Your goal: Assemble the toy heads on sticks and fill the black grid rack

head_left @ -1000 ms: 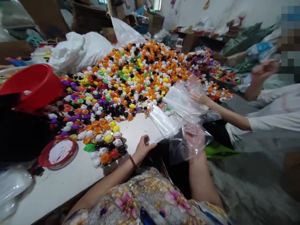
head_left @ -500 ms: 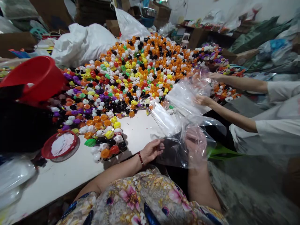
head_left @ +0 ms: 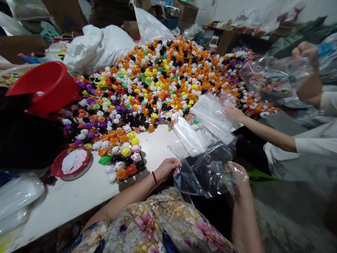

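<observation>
Clearly, the person's left hand (head_left: 167, 168) was closed on one edge of a clear plastic bag (head_left: 204, 172), with the fingers pinched on the film low in the middle of the frame. The right hand (head_left: 238, 175) was at the other side of the same bag, and it seemed to be partly inside or behind the film, so it was hard to say exactly how its fingers lay; they looked curled on the plastic. The bag hung spread between both hands, just over the near edge of the white table (head_left: 86, 196).

Just above the bag, a stack of flat clear bags (head_left: 207, 119) lay on the table, and a co-worker's hand (head_left: 233, 113) rested on it from the right. Higher at the right of the frame, another hand of the co-worker (head_left: 305, 52) was clenched on the top of a filled bag (head_left: 271, 79).

A big heap of small coloured toys (head_left: 158, 84) covered the centre and upper part of the table. At the left stood a red bowl (head_left: 47, 86), and below it a small red basket (head_left: 71, 163) with white pieces inside.
</observation>
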### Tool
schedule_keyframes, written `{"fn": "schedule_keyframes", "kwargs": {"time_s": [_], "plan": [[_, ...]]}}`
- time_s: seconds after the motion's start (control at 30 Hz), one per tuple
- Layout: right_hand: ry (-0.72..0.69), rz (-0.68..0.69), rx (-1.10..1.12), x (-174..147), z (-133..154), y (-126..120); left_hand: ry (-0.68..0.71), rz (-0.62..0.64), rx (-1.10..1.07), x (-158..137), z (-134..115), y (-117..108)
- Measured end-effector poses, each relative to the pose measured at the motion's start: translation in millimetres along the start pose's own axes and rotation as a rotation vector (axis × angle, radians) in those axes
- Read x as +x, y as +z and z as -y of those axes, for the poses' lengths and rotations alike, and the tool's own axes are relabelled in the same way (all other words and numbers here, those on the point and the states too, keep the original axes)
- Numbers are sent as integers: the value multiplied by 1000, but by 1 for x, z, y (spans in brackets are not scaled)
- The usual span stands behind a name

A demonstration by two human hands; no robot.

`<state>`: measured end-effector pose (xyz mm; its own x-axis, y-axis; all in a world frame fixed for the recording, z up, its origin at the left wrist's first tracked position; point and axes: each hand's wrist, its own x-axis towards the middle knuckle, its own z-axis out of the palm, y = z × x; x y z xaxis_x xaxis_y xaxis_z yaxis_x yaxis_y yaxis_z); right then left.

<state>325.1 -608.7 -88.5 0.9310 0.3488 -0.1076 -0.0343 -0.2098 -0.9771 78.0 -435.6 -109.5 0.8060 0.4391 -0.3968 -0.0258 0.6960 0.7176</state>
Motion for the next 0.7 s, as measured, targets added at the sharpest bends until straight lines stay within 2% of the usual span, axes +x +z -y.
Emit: {"fn": "schedule_keyframes", "kwargs": {"time_s": [0.07,0.13,0.17,0.2,0.27,0.33,0.4,0.47,0.53,0.57,0.7], "plan": [[-68,-181,-239,-3,1,-7,30,-33,62,-1,2,1],[-245,-323,-521,-12,10,-9,53,-65,115,0,3,3],[-347,-329,-613,-19,15,-7,66,-77,150,0,3,5],[-425,-275,-644,-28,21,-2,83,-88,190,-1,3,7],[-470,-42,-584,-52,30,15,120,-94,277,-3,2,11],[-387,318,-455,-78,34,39,151,-65,347,-8,0,16],[-288,651,-366,-101,34,65,176,18,405,-15,-3,20],[-214,806,-307,-116,31,86,206,110,461,-21,-6,21],[-138,825,-223,-120,30,95,245,118,533,-24,-9,18],[-94,807,-173,-118,31,96,264,68,574,-24,-10,16],[70,597,32,-92,46,79,310,-251,742,-20,-12,1]]}}
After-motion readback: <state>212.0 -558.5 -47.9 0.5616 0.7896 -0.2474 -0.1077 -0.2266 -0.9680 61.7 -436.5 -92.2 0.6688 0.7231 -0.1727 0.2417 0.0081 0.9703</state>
